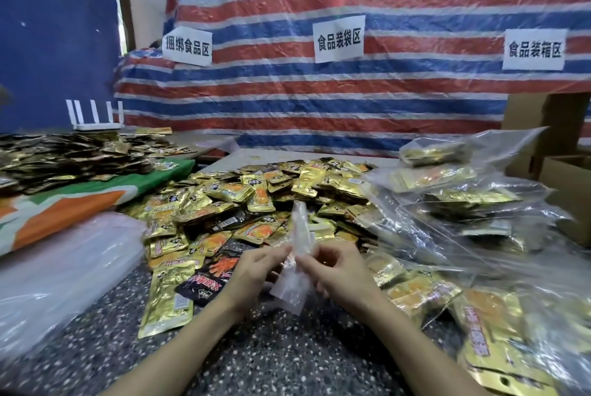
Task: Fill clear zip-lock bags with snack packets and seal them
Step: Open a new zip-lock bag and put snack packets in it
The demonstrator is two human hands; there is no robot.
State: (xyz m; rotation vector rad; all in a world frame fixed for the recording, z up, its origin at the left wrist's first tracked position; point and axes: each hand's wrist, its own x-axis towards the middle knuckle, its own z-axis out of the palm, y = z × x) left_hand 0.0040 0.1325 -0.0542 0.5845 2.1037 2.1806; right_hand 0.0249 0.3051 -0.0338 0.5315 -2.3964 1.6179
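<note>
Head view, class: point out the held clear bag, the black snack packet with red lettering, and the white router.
clear bag [301,229]: head view, upper half.
black snack packet [200,287]: head view, printed middle.
white router [97,126]: head view, flat base.

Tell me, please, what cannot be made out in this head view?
Head view:
1. Clear bag: edge-on and blurred between left hand and right hand; zip open or shut unclear.
2. Filled bags: glare and creased plastic hide packet counts.
3. Cardboard box: cut by the right edge; contents unseen.

Striped tarp [351,101] behind; cardboard boxes [540,117] at right
</note>
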